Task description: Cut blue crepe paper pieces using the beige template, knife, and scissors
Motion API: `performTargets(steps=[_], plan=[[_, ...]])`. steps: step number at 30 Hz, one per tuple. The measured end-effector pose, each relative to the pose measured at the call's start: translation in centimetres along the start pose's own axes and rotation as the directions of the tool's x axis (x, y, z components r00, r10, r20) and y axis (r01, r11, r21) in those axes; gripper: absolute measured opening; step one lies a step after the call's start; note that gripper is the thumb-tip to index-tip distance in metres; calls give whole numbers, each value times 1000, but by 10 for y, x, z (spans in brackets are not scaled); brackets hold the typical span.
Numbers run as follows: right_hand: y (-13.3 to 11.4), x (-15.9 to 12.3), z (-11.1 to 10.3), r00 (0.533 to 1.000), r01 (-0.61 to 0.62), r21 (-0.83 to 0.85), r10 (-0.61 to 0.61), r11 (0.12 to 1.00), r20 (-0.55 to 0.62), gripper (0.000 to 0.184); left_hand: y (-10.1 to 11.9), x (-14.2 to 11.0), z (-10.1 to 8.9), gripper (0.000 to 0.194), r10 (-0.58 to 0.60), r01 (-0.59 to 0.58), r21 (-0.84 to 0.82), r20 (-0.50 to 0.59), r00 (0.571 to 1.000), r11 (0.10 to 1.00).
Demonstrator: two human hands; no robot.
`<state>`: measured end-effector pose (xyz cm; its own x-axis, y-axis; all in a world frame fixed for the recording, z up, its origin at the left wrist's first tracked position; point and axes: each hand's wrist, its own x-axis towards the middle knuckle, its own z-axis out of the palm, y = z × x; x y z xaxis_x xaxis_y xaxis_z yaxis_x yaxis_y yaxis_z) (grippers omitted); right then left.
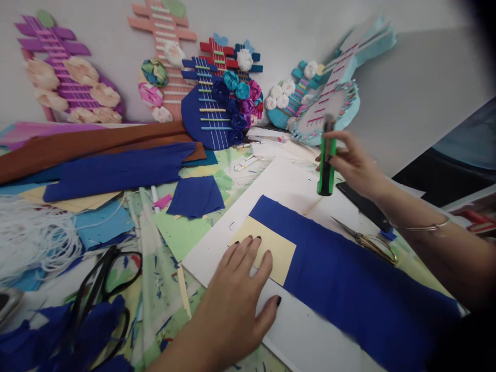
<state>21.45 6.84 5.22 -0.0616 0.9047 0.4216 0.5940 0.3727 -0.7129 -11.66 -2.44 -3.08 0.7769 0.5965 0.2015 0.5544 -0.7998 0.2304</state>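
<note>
Part of cream card (277,253) hidden under left hand (236,294). Beyond card, to right: green cutter (326,165), upper end blurred; right hand (354,165) partly behind it. Far beyond card: peach guitar (178,95), top cut off. Left of card: black-handled scissors (104,276) partly buried under blue scraps (96,330); silvery object (10,302) cut off, kind unclear.

Camera: on the person's head, facing forward and down
Close: left hand (236,294), entering from the bottom edge
Right side: right hand (352,163), slightly farther off
Far: guitars (194,111) against a pale wall (287,26), across the top
Table (151,258): seen at a slant, between lens and wall
Corner: dark blur (482,41), upper right
</note>
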Motion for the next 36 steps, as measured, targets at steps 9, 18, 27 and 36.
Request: performTargets(steps=[9, 18, 27, 36], plan=[[-53, -3, 43, 954, -228, 835, 285, 501, 90, 11, -3, -1, 3, 59, 2, -1, 18, -8, 1000, 1000], [-39, -35, 99, 975, -80, 593, -61, 801, 214, 33, -5, -1, 5, 72, 38, -30, 114, -64, 997, 993], [-16, -46, 110, 923, -98, 446, -87, 889, 375, 39, -10, 4, 12, 74, 112, -73, 209, -181, 977, 975], [-15, -47, 107, 943, 91, 179, -142, 980, 302, 31, -20, 0, 20, 81, 129, -107, 223, -86, 988, 969]])
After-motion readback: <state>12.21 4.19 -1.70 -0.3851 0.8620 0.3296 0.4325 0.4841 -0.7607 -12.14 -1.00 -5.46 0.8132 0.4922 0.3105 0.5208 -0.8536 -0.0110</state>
